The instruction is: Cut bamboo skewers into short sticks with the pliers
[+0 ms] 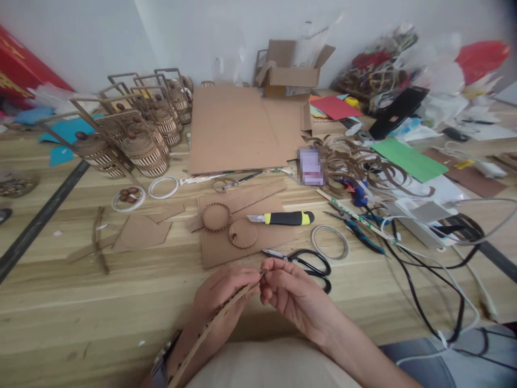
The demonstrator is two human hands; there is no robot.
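Close to my body, both hands grip one long narrow strip of corrugated cardboard (202, 335). My left hand (220, 299) is wrapped along it, and the strip trails back over my left wrist. At the strip's far end my right hand (297, 293) pinches the tip between thumb and fingers. Just beyond lie black-handled scissors (311, 262), partly hidden by my right hand. A cardboard sheet (214, 253) carries a corrugated cardboard ring (217, 217), a round cardboard disc (243, 233) and a yellow-black utility knife (283, 217) with its blade out.
Several lidded woven-look baskets (145, 151) with tall handles stand back left. A roll of tape (330, 242), pliers (361, 234), a blue glue gun (356, 191) and tangled cables (420, 285) lie right. Behind are a large cardboard sheet (238, 126) and brown curled strips (359, 161).
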